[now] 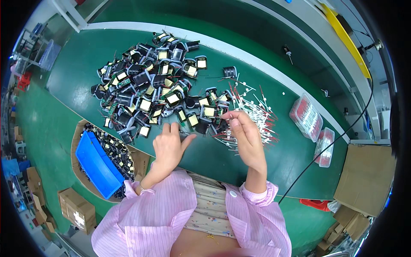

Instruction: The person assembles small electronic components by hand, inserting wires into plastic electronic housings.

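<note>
Spanning the scene from far left to near right, a green worktable supports the work. The heap of black parts, bearing pale yellow patches and thin wires, occupies its left and middle area. Left and near, beside the table, stands a cardboard container filled with similar parts. To the right of the heap lies a pile of white-and-red leads, spread in many directions and meeting the heap's right side. A blue bin lies tilted on the container's contents.

Left hand: palm down at the near edge of the heap, fingers bent, thumb spread away; nothing visible in its grasp. Right hand: between heap and leads, thumb and index finger close together; whether they grip anything cannot be told. Two clear plastic boxes containing red-and-white items sit farther right. One separate black part lies beyond the leads, on the far side.
</note>
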{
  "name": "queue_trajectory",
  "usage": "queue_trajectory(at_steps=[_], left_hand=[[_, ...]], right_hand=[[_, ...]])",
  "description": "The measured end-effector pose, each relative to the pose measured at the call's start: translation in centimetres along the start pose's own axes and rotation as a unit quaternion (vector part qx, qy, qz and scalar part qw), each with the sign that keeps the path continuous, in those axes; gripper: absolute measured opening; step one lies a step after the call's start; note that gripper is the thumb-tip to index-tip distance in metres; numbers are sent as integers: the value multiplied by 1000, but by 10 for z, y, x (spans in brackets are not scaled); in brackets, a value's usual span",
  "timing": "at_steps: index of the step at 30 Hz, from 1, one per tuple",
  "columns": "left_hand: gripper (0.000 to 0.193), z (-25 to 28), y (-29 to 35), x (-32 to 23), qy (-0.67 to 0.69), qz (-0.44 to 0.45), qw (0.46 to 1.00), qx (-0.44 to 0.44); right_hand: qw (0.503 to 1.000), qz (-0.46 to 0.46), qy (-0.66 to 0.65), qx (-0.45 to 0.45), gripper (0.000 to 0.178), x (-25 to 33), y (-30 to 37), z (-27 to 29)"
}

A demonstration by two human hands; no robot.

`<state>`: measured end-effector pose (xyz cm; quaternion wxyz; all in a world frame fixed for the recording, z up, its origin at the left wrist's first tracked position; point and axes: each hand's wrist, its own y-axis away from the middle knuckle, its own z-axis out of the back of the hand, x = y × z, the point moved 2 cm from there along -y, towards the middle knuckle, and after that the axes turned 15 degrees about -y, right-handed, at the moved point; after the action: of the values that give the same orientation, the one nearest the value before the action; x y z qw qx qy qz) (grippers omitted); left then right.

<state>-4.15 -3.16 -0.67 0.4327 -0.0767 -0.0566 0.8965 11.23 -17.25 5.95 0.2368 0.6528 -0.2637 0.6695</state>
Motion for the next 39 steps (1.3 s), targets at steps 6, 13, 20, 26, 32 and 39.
queue_trajectory(at_steps=[6, 13, 20, 26, 32, 39], left_hand=[[40, -1, 1, 13, 175, -39, 983, 22], [26, -24, 19, 14, 470, 15, 880, -73], [31, 25, -4, 23, 781, 71, 617, -61], [28, 106, -44, -8, 366, -226, 896, -114], [19, 88, -40, -29, 339, -264, 902, -53], [12, 70, -43, -39, 452, -235, 861, -3]], right_hand=[[998, 56, -15, 17, 28, 0, 8, -6], [993, -27, -99, -54, 28, -5, 24, -11], [991, -22, -133, -13, 21, 0, 23, -19], [936, -134, -324, 32, 8, 7, 27, -14], [920, -134, -367, 32, 11, 12, 32, -8], [960, 29, -277, -32, 11, 3, 31, -8]])
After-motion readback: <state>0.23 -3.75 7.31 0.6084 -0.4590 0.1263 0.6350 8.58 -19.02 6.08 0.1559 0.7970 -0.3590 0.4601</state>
